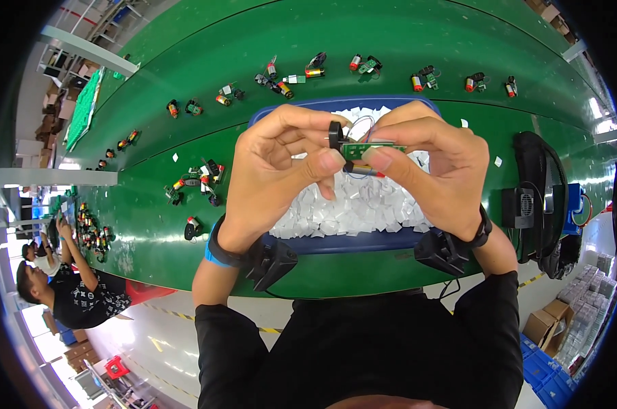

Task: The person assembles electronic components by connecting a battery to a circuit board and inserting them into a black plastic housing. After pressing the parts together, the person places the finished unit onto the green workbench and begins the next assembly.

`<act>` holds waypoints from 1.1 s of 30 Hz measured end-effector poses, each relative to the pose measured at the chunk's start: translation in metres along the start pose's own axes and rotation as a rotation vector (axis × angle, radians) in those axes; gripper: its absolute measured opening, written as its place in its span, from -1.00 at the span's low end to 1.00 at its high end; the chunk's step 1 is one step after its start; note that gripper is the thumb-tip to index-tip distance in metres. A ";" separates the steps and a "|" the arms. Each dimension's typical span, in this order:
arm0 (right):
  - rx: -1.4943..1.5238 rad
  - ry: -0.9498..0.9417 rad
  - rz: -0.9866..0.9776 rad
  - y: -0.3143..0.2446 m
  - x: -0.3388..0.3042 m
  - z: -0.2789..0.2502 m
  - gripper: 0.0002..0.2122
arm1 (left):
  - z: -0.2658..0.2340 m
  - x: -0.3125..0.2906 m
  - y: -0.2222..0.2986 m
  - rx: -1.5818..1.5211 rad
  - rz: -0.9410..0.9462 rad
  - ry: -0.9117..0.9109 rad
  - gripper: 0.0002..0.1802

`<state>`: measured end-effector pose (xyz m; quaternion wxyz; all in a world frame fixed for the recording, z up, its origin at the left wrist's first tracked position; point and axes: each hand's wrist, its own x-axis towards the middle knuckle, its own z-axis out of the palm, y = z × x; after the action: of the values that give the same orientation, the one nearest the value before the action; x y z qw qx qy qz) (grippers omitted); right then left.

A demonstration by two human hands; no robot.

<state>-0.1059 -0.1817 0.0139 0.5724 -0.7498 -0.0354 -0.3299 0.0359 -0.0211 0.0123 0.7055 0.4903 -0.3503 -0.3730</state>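
Both of my hands are raised over a blue bin (322,240) full of small white square pieces (349,204). Between thumb and fingers, my left hand (271,160) pinches a black round part (335,135) at the left end of a small green circuit board (363,149). My right hand (441,153) grips the board's right side, its thumb along the lower edge. Thin wires loop above the board. Just beneath it shows a battery (363,169) with a red end, partly hidden by my thumbs.
Several battery-and-board assemblies (427,80) lie along the far side of the green table (206,262), with a cluster (196,180) left of the bin. A black box (517,208) and a blue device (573,208) stand at the right. At far left, a person (83,293) works beside more assemblies.
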 end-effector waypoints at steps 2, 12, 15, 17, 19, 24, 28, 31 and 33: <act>0.003 0.010 0.002 -0.001 -0.001 -0.001 -0.85 | 0.001 -0.002 -0.001 -0.060 -0.012 0.013 -0.64; -0.038 0.017 0.009 -0.001 0.000 -0.002 -0.86 | 0.003 -0.001 -0.002 -0.069 0.010 0.047 -0.65; -0.025 0.022 -0.001 0.001 0.000 -0.003 -0.86 | 0.003 -0.002 -0.003 -0.072 0.013 0.062 -0.64; -0.019 0.024 -0.011 0.001 0.002 -0.004 -0.86 | 0.003 0.000 -0.003 -0.040 0.033 0.061 -0.65; -0.012 0.009 0.001 0.000 0.002 -0.004 -0.86 | 0.003 0.001 -0.002 -0.022 0.046 0.061 -0.65; -0.059 0.001 0.005 -0.003 -0.002 -0.002 -0.86 | 0.002 -0.004 0.001 0.054 0.061 0.047 -0.67; 0.005 -0.062 0.036 -0.004 0.002 -0.008 -0.85 | 0.003 -0.006 0.003 0.108 0.106 0.038 -0.67; 0.014 -0.035 0.031 -0.001 -0.001 -0.005 -0.86 | 0.004 -0.008 0.004 0.122 0.104 0.036 -0.68; 0.019 -0.024 0.031 0.001 -0.002 -0.003 -0.86 | 0.005 -0.007 0.002 0.182 0.178 0.039 -0.68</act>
<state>-0.1081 -0.1845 0.0124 0.5842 -0.7486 -0.0337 -0.3118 0.0288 -0.0165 0.0140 0.6951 0.5262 -0.4111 -0.2663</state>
